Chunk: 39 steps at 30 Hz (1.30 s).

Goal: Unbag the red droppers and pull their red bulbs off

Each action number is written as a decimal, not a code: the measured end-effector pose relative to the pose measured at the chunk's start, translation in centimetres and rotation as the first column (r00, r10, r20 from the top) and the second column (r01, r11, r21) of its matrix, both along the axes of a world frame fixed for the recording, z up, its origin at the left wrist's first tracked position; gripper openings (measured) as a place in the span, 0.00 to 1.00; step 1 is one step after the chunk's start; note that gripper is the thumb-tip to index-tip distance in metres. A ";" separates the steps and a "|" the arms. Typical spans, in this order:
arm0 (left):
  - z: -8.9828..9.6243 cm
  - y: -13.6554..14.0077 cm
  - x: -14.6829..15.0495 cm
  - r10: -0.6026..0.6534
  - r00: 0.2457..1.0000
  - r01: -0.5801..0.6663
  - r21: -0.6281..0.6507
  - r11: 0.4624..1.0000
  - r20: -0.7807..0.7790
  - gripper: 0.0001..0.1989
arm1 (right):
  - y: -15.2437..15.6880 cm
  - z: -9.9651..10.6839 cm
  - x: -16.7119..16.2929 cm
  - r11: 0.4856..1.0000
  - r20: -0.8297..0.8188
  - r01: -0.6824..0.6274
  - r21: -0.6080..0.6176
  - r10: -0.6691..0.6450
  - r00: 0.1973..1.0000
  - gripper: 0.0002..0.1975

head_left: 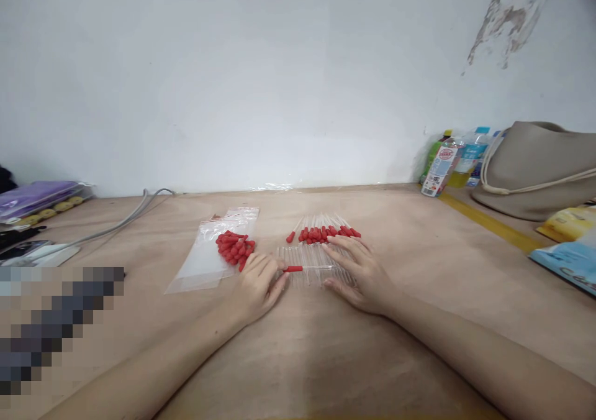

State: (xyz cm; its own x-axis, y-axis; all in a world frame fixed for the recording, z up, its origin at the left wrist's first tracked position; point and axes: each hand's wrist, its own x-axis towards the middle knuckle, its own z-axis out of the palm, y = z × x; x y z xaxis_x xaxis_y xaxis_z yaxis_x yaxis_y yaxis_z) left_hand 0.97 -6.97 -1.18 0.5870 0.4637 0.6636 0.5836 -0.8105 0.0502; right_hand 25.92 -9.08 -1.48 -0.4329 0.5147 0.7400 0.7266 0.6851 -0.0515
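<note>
I've the left hand [258, 283] pinching a cap [295, 269] at a tube [319, 268], right hand [365, 277] spread: capping, seemingly, needing a straight push.

Clear, glossy tubes [313, 256] at centre, probably plastic; matt, rubbery red bulbs [233, 248] on smooth, translucent plastic bags [199, 260]. Smooth wooden tabletop [302, 358], lower centre; rough, peeling wall patch [511, 21], upper right.
</note>
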 end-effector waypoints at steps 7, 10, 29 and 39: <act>0.3 0.0 0.6 -0.078 0.996 0.076 0.042 0.996 0.034 0.04 | 0.3 -0.2 -1.4 0.999 0.047 -0.029 0.014 0.028 0.999 0.11; 0.4 0.0 0.8 -0.054 0.998 0.053 0.019 0.998 0.019 0.11 | 0.5 -0.4 -1.6 0.999 0.033 -0.042 0.013 0.041 0.999 0.09; 1.1 -0.5 1.9 -0.079 0.985 0.080 -0.004 0.997 -0.156 0.07 | 0.6 -1.0 -2.5 0.956 -0.016 -0.293 -0.010 0.292 0.956 0.10; 1.4 -0.7 1.5 -0.103 0.972 0.092 -0.059 0.994 -0.212 0.09 | 0.2 -1.2 -2.2 0.948 0.004 -0.306 0.091 0.306 0.952 0.09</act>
